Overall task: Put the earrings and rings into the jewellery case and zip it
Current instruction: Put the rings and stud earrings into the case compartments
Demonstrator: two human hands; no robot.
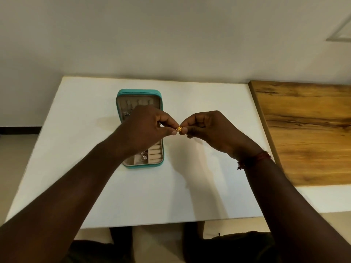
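Note:
A teal jewellery case [139, 91] lies open on the white table [76, 130], its beige lining showing. Ring rolls [154, 154] and a sparkling piece of jewellery [144, 156] sit in its near half; small dark pieces [127, 113] lie in its far half. My left hand [148, 126] hovers over the case's middle and hides it. My right hand [209, 130] is just right of the case. Both hands pinch a small gold earring [179, 128] between their fingertips, held above the table beside the case's right edge.
A wooden board [307, 130] covers the table's right side. A faint stain [108, 120] marks the table left of the case. A red thread band [260, 156] is on my right wrist. The wall stands behind the table.

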